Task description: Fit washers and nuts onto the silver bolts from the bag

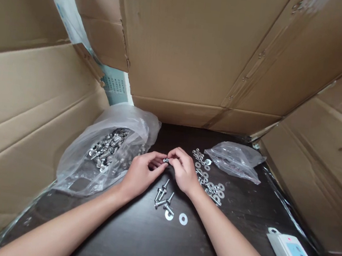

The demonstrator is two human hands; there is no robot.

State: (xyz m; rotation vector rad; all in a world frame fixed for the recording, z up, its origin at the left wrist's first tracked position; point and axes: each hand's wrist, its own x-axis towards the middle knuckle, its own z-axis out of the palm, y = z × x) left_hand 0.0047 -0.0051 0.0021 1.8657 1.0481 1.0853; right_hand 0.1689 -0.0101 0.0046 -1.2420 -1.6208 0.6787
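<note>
My left hand [144, 169] and my right hand [183, 171] meet above the middle of the dark table. Fingers of both are closed on a small metal bolt [166, 160], mostly covered by the fingertips. Just below them lie several bolts [163, 191] with thin tips, loosely grouped. Two flat washers lie nearer to me; one washer [183, 219] is apart, the other is partly under a bolt. To the right of my right hand, many washers [221, 187] and small nuts [197, 152] are spread out, partly hidden by the wrist.
A clear plastic bag [75, 160] full of metal fasteners [109, 147] stands open on the left. A flattened plastic bag [235, 159] lies at the back right. Front right is a white power strip [295, 253]. Cardboard walls [200, 44] enclose the table [120, 238].
</note>
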